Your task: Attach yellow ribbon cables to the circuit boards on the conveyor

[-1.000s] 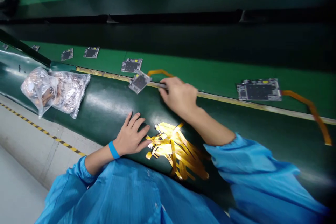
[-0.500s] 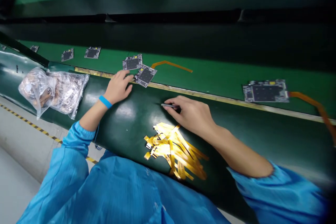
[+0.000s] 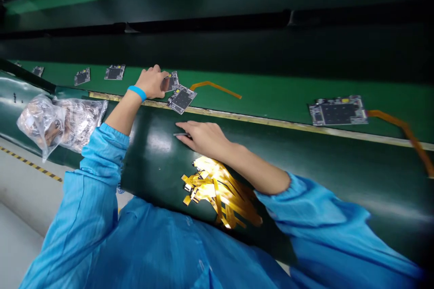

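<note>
My left hand [image 3: 154, 82], a blue band at its wrist, reaches over the far strip with its fingers closed round the left end of a circuit board [image 3: 174, 80]. Its fingertips partly hide that board. Touching it in front is a second circuit board [image 3: 182, 99] with an orange flex cable [image 3: 215, 85] trailing right; it overhangs the pale edge strip. Lower down, my right hand [image 3: 202, 137] grips a slim, dark, pen-like tool [image 3: 181, 134] whose tip points left. Below that hand lies a loose pile of orange flex cables [image 3: 217, 185], glossy under the light.
More circuit boards [image 3: 114, 72] lie along the green strip to the left. At the right is another circuit board [image 3: 339, 111] with its cable hanging over the pale edge strip [image 3: 271, 123]. A clear plastic bag [image 3: 79, 119] of shiny parts rests at the left.
My left hand has moved up and away from me, from the pale edge onto the rear board. My right hand has shifted left with the tool. The view has moved slightly.
</note>
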{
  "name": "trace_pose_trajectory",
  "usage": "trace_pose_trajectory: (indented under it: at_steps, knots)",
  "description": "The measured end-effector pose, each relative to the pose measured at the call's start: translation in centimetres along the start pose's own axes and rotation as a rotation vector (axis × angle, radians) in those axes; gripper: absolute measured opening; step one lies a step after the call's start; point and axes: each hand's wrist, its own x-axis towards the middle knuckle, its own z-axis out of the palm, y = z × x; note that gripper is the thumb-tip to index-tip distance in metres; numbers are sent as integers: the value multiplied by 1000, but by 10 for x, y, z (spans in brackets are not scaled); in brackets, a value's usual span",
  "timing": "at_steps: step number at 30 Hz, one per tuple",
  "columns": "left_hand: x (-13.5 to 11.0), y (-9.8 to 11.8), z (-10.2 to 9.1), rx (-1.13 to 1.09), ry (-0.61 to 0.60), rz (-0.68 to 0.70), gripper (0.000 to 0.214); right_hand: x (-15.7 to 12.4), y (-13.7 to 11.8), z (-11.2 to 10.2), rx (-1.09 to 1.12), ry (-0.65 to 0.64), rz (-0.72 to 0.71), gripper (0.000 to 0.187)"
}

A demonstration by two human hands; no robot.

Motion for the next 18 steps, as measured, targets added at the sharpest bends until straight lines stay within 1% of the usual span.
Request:
trace_pose_trajectory:
  at_steps: [3, 5, 7, 10, 12, 14, 16, 18]
  knots:
    - [-7, -3, 0, -4, -11, -31, 68, 19, -3, -8, -43, 17, 110, 53]
    - [-10, -5, 1, -15, 2, -45, 65, 22, 2, -12, -57, 63, 193, 56]
    - [-9, -7, 1, -20, 12, -46, 66, 16, 10, -12, -47, 116, 232, 55]
    - [0, -8, 2, -12, -16, -37, 71, -3, 25, -7, -4, 170, 236, 49]
    - [8, -7, 3, -5, -49, -21, 78, -19, 34, -3, 37, 193, 231, 44]
    - [15, -6, 3, 3, -69, 0, 88, -36, 41, 0, 93, 209, 191, 38]
    - [19, -4, 3, 2, -72, 15, 96, -53, 44, 1, 142, 202, 109, 31]
    - [17, -2, 0, -9, -54, 14, 102, -66, 43, 3, 170, 163, 9, 25]
